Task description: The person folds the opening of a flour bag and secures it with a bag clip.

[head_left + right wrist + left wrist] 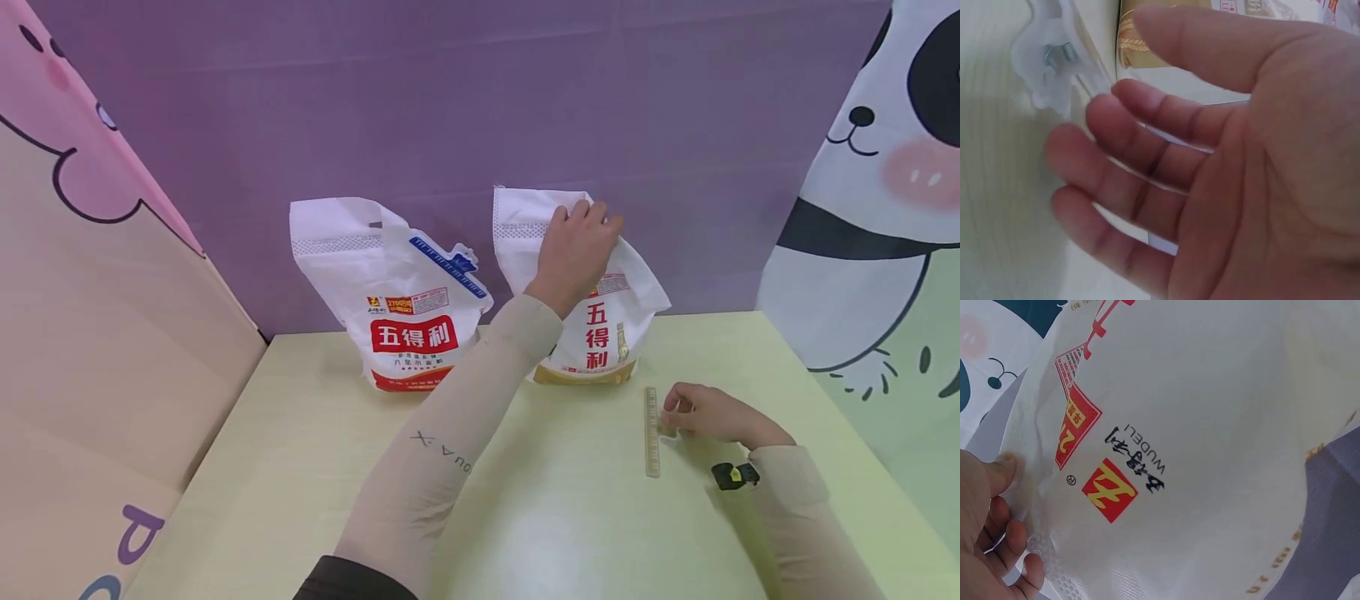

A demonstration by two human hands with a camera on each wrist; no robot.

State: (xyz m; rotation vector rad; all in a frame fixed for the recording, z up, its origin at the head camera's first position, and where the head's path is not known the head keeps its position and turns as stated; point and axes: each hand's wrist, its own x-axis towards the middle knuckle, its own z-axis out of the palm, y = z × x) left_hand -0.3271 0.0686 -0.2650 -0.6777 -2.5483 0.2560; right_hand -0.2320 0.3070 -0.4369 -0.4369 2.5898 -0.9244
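Note:
My left hand (577,250) grips the top right edge of a white flour bag (597,312) with gold trim. In the left wrist view the thumb and curled fingers (1007,547) pinch the bag's edge (1210,425). Low over the table, my right hand (716,414) is beside a translucent bag-sealing clip (652,433) with ruler-like marks. Seen from the right wrist, the clip's handle (1047,50) shows a metal spring and lies just beyond the loosely bent fingers (1104,156), which hold nothing.
A second white flour bag (412,333) with red trim stands to the left, a blue sealing clip (450,267) slanting across its top corner. Both bags stand at the back of the pale table (540,517), before a purple backdrop (450,100). Printed side panels flank the table.

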